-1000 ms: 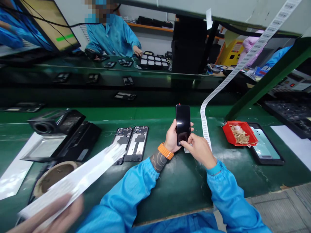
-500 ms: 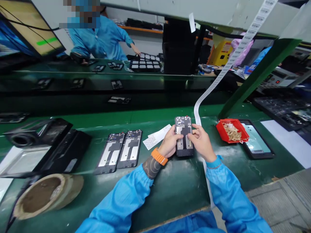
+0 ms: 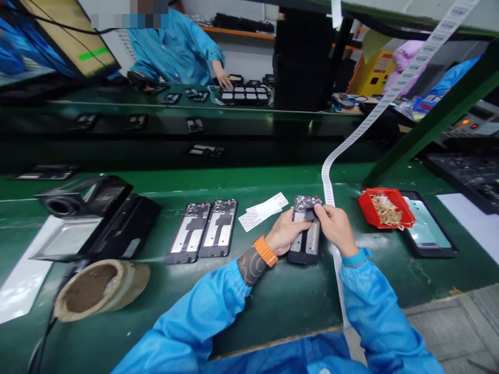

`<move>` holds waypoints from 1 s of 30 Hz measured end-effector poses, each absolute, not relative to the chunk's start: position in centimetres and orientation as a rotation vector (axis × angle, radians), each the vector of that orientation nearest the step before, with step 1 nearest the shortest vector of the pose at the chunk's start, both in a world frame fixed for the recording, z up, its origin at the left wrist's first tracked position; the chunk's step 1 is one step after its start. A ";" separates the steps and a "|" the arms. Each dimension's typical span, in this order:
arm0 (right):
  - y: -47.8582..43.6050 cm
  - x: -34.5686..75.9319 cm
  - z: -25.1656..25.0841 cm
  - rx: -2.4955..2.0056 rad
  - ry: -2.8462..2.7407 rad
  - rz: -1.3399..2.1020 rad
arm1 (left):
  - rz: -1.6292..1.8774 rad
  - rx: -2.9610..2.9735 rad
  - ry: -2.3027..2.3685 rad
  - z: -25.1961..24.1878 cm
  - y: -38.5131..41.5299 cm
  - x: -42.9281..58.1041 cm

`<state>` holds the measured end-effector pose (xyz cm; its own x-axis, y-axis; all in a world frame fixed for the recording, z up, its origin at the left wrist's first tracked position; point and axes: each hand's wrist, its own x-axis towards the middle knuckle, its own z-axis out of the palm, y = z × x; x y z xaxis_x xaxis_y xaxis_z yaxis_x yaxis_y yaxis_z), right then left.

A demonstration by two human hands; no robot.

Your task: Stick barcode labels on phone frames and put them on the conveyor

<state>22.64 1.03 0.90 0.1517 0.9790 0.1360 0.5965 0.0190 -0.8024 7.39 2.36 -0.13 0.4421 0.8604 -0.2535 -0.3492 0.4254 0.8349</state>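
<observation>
An opened phone [image 3: 303,255], with its circuit board and silver inner plate showing, is held just above the green bench. My left hand [image 3: 286,232] is closed around its left side, the thumb lying across the silver plate. At the phone's upper right, the thumb and fingers of my right hand [image 3: 336,227] pinch the end of a thin dark flap [image 3: 309,213], which looks partly raised. To the left, two similar opened phones [image 3: 189,235] lie side by side. White label sheets [image 3: 255,217] rest between them and my hands.
Right of my hands are a red tray [image 3: 385,221] of tan scraps and a light-green-screened device [image 3: 427,223]. A label strip [image 3: 351,137] hangs down past my right hand. At left stand a black device [image 3: 125,231] and a round pot [image 3: 136,283]. Across the bench, a co-worker's hand [image 3: 223,79] touches a tray.
My right hand has moved from the phone's right side up to its upper right, where a dark flap is now pinched. The left hand keeps its hold. The whole view has shifted slightly.
</observation>
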 end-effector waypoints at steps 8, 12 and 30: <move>0.3 22.1 1.5 -1.470 -1.508 0.544 | 0.833 0.531 0.826 0.3 3.2 6.9; 0.2 22.0 1.4 -1.299 -1.846 0.345 | 0.897 0.506 0.861 1.2 3.6 6.6; 0.3 22.1 1.7 -1.347 -1.982 0.463 | 0.610 0.447 0.487 2.1 3.3 6.0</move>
